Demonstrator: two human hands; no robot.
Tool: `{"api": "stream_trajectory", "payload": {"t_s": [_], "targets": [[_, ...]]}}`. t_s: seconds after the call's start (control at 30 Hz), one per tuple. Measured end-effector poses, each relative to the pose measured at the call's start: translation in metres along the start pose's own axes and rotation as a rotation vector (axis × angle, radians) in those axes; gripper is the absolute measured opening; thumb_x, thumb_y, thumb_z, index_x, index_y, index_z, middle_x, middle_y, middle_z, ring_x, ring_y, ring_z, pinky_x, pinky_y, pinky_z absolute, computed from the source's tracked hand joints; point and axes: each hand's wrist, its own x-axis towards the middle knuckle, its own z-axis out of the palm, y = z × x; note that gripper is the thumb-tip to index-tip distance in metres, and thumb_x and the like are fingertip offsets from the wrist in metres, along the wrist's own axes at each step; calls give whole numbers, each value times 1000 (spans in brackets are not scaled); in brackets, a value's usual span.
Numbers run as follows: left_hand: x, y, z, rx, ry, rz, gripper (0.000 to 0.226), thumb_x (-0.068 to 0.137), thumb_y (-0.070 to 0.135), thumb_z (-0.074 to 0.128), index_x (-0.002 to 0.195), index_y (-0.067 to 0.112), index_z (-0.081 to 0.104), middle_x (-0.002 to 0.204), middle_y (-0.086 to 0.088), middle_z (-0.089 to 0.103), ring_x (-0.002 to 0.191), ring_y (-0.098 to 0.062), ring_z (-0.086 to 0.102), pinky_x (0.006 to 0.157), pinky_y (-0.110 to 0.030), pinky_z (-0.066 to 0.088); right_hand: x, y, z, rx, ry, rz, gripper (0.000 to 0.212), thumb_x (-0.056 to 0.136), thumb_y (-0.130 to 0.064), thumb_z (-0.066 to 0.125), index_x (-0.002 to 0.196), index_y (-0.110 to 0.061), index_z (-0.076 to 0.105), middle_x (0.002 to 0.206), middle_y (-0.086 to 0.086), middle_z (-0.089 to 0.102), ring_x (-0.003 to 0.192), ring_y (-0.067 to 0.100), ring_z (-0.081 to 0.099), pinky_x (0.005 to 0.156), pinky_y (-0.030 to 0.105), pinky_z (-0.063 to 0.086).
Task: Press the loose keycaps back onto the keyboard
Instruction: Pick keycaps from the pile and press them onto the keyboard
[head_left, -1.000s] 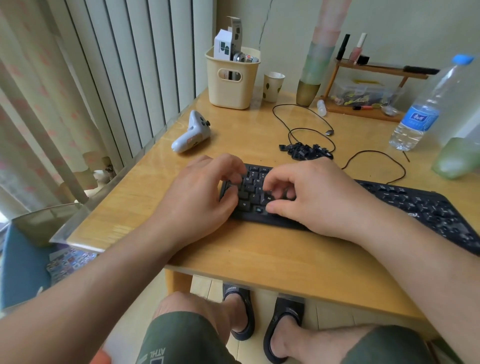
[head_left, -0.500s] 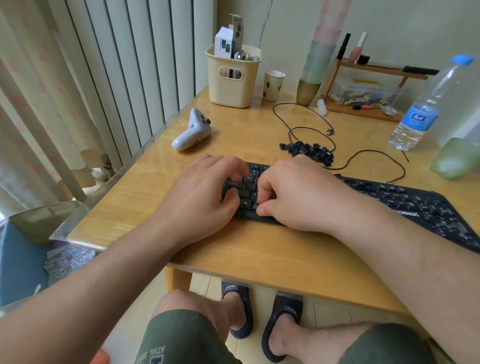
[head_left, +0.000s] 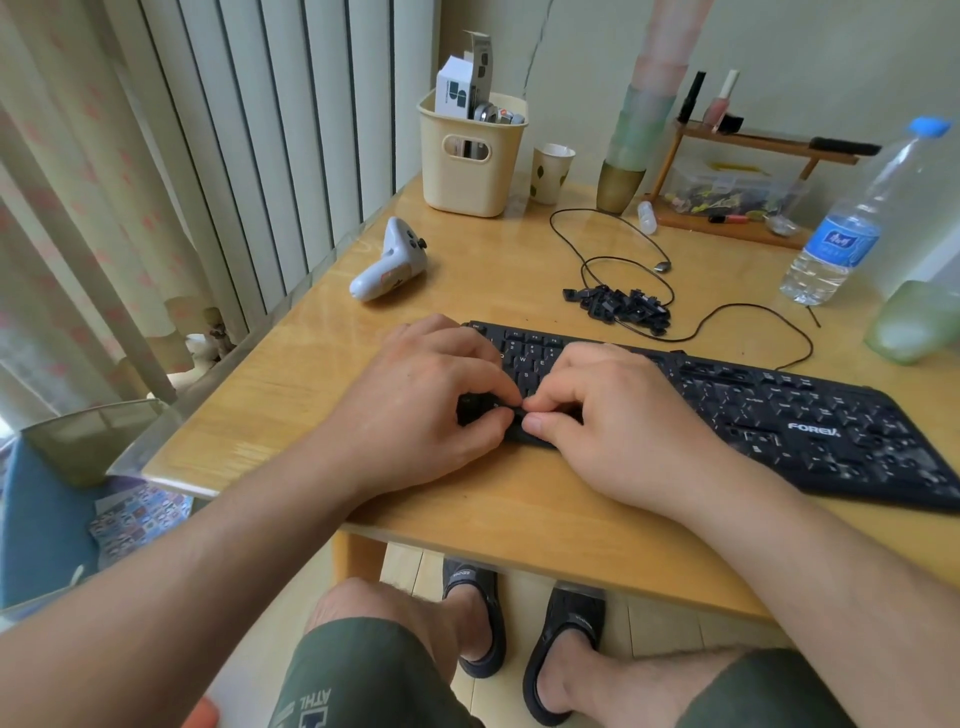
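A black keyboard (head_left: 779, 415) lies across the wooden desk (head_left: 467, 514), with many bare key sockets on its right half. Behind it sits a pile of loose black keycaps (head_left: 618, 306). My left hand (head_left: 431, 400) and my right hand (head_left: 613, 415) meet over the keyboard's near left corner. Both have curled fingers. Thumb and forefinger tips of the two hands pinch a small black keycap (head_left: 518, 413) against the keyboard's near rows. The keys under my hands are hidden.
A white handheld controller (head_left: 387, 262) lies at the left. A cream basket (head_left: 470, 156), paper cup (head_left: 551, 171), wooden rack (head_left: 743, 208) and water bottle (head_left: 852, 223) stand at the back. The black cable (head_left: 613, 249) loops behind the keycaps. A green object (head_left: 914, 322) sits far right.
Both hands have slid from the middle rows towards the keyboard's near edge. Their fingertips have closed together on one keycap.
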Motion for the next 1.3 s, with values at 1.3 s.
{"api": "stream_trajectory", "payload": {"t_s": [1.3], "targets": [[-2,7,-7,44,-40,-2,35,80,37,64,114,35,72,108,12,62,109,-19,53,93,-47,44,-30,16,26,-182,246,-103,34,87,-45,62,115,-29,70,103,-9,43,102,19,41,85,46,47]]}}
